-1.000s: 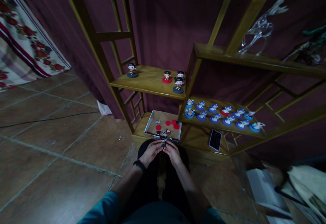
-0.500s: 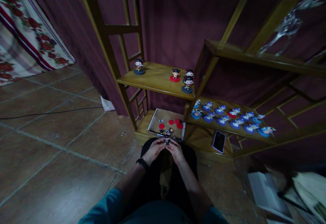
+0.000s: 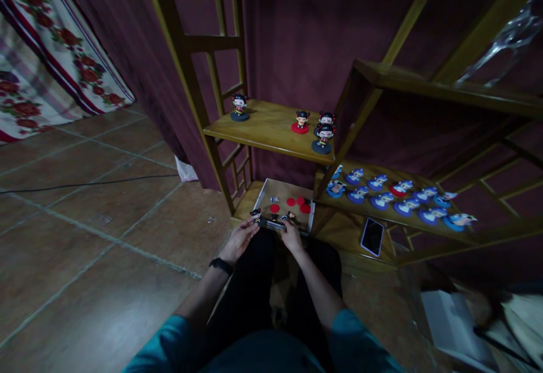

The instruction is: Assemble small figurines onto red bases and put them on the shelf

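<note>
Left hand: the left hand (image 3: 241, 237) is closed to a pinch around a black-haired figurine (image 3: 255, 215), with thumb and fingertips low on it.
Right hand: the right hand (image 3: 292, 237) has its fingers bunched narrow at the near edge of the cardboard tray (image 3: 283, 189); whether they grip anything cannot be told.
Figurine in hand: held just above the tray's near left corner, roughly upright; too small and dark to tell whether a base is fitted.
Upper shelf: four black-haired figurines stand on bases here. One on a dark base (image 3: 240, 108) is at the left end of the upper shelf (image 3: 271, 127), one on a red base (image 3: 300, 122) is farther right, and a close pair on dark bases (image 3: 323, 137) is at the right end. These look finished.
Right-hand shelf: about a dozen blue and purple figurines (image 3: 382, 200) sit in two rough rows, one on a red base (image 3: 401, 188); this set also appears done.
Tray: several red discs (image 3: 291, 202) lie flat with no figure on them, and a few loose figures (image 3: 275, 198) lie apart from them, so these pieces seem left to deal with.
Progress: judged by the filled shelves, well along; the held piece and the tray's contents look outstanding.
Phone: a smartphone (image 3: 372, 237) lies on the bottom shelf (image 3: 335, 231), apart from both hands.
</note>
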Available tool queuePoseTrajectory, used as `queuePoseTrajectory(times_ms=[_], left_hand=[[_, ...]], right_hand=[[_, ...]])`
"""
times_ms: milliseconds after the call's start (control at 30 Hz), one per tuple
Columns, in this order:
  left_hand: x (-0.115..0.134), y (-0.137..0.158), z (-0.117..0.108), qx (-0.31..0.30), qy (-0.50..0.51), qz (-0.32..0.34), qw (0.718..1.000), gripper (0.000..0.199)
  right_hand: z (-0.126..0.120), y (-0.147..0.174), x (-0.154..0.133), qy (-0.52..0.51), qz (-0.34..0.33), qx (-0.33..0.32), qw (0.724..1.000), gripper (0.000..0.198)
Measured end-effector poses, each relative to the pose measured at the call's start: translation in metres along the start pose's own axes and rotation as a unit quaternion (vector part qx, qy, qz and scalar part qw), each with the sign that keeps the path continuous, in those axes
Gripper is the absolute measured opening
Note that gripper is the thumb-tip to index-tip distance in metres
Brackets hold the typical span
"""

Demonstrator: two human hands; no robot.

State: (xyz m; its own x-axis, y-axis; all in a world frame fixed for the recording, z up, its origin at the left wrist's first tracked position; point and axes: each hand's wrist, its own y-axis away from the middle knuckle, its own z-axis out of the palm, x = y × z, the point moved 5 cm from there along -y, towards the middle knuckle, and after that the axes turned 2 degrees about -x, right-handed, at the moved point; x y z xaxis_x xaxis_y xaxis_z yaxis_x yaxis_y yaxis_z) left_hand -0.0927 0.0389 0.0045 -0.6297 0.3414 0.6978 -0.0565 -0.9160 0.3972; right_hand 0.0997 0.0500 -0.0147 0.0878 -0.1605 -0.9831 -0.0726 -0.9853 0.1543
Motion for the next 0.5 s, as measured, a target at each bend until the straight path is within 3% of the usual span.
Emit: queuePoseTrajectory(times_ms=[167,500], left_hand=[[0.014,0.004,-0.017,0.023,0.007,0.015,1.000,0.026],[0.011,0.003,-0.021,0.027,0.005,0.027,0.999,0.023]], right_hand=[[0.008,-0.003,-0.001,0.162,-0.051,0.014,0.985,0.023],[0.005,0.005,-0.002,0.173,-0.067,-0.014,0.983,0.026]])
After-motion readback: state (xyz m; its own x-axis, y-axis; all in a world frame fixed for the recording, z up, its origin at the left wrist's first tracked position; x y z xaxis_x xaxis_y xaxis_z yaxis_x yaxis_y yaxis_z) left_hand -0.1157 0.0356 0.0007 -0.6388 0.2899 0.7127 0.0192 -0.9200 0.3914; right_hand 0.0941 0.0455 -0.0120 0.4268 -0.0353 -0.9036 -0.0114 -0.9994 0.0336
